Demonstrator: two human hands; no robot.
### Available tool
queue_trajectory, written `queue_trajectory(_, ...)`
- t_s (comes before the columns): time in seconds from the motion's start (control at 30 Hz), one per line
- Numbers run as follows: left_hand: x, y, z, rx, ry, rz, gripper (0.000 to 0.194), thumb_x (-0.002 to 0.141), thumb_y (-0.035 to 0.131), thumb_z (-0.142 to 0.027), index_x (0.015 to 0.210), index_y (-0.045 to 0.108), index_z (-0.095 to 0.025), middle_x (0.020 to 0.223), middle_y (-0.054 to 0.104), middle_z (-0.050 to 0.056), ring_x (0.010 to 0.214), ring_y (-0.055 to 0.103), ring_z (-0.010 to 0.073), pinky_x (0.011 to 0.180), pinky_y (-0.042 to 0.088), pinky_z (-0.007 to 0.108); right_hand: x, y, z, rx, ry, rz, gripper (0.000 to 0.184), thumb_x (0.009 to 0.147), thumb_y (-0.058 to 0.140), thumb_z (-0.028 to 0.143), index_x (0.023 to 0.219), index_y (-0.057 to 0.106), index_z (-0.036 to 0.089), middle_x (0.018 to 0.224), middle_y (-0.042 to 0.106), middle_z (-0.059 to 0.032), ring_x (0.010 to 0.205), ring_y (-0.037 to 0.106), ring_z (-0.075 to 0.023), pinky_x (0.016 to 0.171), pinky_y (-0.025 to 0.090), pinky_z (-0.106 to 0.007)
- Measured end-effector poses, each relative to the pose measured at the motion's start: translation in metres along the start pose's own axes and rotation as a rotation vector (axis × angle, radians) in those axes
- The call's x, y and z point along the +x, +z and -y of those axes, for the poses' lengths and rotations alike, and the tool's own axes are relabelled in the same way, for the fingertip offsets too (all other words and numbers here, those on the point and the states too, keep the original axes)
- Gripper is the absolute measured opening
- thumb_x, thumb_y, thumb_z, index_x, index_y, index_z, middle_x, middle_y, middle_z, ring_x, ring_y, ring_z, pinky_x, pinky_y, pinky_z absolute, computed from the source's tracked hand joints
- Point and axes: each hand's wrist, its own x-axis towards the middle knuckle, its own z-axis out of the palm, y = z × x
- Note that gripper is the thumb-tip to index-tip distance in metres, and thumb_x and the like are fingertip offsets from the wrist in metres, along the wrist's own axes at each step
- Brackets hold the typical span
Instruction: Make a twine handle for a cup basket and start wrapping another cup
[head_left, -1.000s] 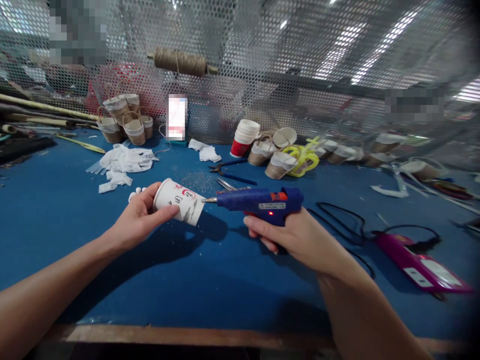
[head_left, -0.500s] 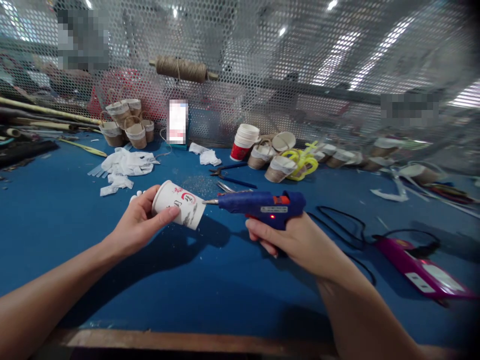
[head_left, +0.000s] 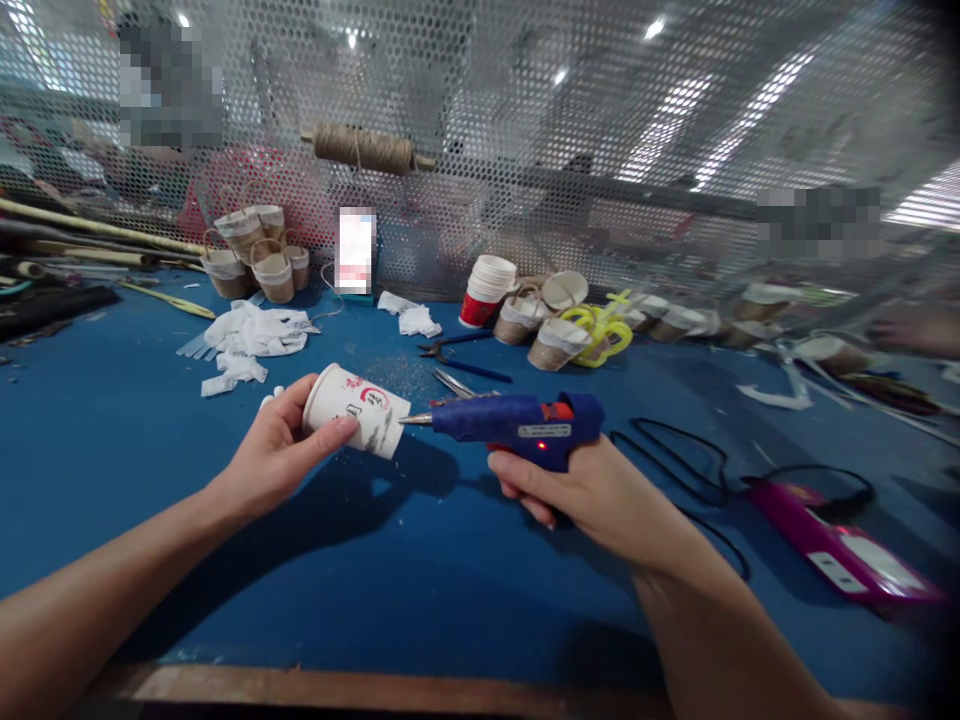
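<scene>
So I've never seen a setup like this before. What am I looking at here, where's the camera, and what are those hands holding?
There is no robot here: these are a person's bare hands, seen from a camera worn on the head, looking forward and down. The left hand holds a printed white paper cup tilted on its side. The right hand grips what looks like a blue glue gun, its metal tip right by the cup's base; whether they touch is hard to tell. On the blue table lie crumpled white scraps, pliers and a purple power strip. Farther back stand a cup stack and small brown baskets. Behind is a perforated metal screen.
</scene>
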Motion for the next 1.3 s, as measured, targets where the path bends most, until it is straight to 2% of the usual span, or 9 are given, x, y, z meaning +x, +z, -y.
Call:
queue_trajectory(0.23,0.0,0.001,-0.001,-0.042,-0.017,0.008,0.03,0.071,0.066,-0.027,0.098,0.058,-0.02,0.083,0.064,0.001,0.07,0.055,0.0112,0.062,0.045,0.02,0.002,0.0,0.001,0.078,0.04,-0.032,0.031,0.074,0.056,0.046,0.062,0.051,0.018,0.041,0.045,0.0058,0.038,0.042,-0.0065,0.041,0.039,-0.02)
queue_trajectory(0.47,-0.001,0.005,-0.007,-0.052,-0.094,0.018,0.035,0.068,0.068,-0.026,0.1,0.057,-0.018,0.089,0.066,0.003,0.073,0.058,0.0133,0.066,0.047,0.023,0.003,0.003,-0.004,0.183,0.018,0.046,0.031,0.076,0.056,0.043,0.064,0.054,0.015,0.041,0.043,0.0061,0.039,0.04,-0.0057,0.042,0.035,-0.02)
queue_trajectory(0.67,0.002,0.003,-0.001,-0.159,-0.181,0.032,0.035,0.068,0.069,-0.026,0.101,0.059,-0.018,0.091,0.068,0.004,0.078,0.059,0.0135,0.07,0.046,0.022,0.007,0.01,-0.012,0.439,-0.036,0.102,0.028,0.076,0.058,0.042,0.083,0.054,0.015,0.065,0.057,0.0006,0.043,0.042,-0.004,0.04,0.033,-0.018)
queue_trajectory(0.87,0.003,0.006,-0.002,-0.318,-0.185,0.005,0.023,0.069,0.068,-0.029,0.088,0.066,-0.016,0.081,0.07,0.003,0.073,0.059,0.0111,0.069,0.046,0.019,0.007,0.012,-0.01,0.341,-0.003,0.031,0.03,0.074,0.059,0.043,0.078,0.055,0.014,0.051,0.047,0.0044,0.043,0.043,-0.0055,0.039,0.036,-0.018)
queue_trajectory(1.1,0.002,0.006,-0.002,-0.232,-0.078,-0.049,0.022,0.07,0.068,-0.026,0.091,0.066,-0.018,0.081,0.069,0.001,0.074,0.059,0.0105,0.068,0.045,0.018,0.007,0.012,-0.014,0.207,0.03,-0.029,0.03,0.071,0.061,0.045,0.071,0.054,0.015,0.049,0.046,0.0044,0.041,0.042,-0.0056,0.037,0.037,-0.019)
queue_trajectory(1.3,0.003,0.003,0.003,-0.183,-0.04,-0.072,0.023,0.072,0.066,-0.026,0.093,0.065,-0.017,0.082,0.069,0.002,0.074,0.059,0.0113,0.067,0.046,0.019,0.005,0.011,-0.01,0.152,0.063,-0.023,0.029,0.071,0.059,0.045,0.068,0.053,0.016,0.047,0.046,0.0049,0.04,0.041,-0.0056,0.038,0.038,-0.019)
